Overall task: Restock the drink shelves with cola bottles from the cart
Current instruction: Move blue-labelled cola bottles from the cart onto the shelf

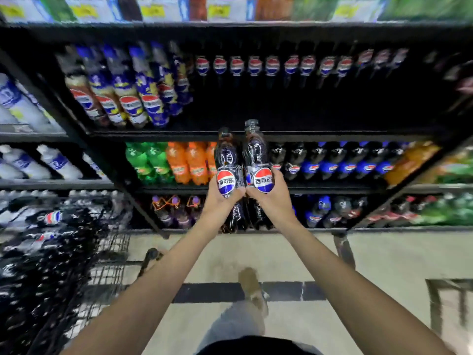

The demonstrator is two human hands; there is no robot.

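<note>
Two dark cola bottles with round red, white and blue labels are held upright, side by side and touching, in mid-air in front of the drink shelves. The left cola bottle [226,160] is in the left hand [220,203]. The right cola bottle [256,155], a little higher, is in the right hand [275,201]. Each grip is curled round the middle of its bottle, just under the label.

Both caps reach about to the front edge of the upper shelf [332,136]. There a row of matching cola [254,65] stands far back, with dark open space in front of it. To the left on that shelf are blue and yellow labelled bottles [143,98]. The shelf below carries green bottles [146,160], orange bottles [186,162] and more cola.

At lower left, the wire cart [112,242] is loaded with spare bottles [50,217], which are blurred. The floor [358,265] and one shoe [252,285] show beneath the arms.

This looks like the carrying step: the bottles are out of the cart but not yet placed. The next move probably calls for lifting both over the shelf edge into the open space. They would be stood upright in front of the matching row before each grip is loosened, without knocking the neighbouring bottles.
</note>
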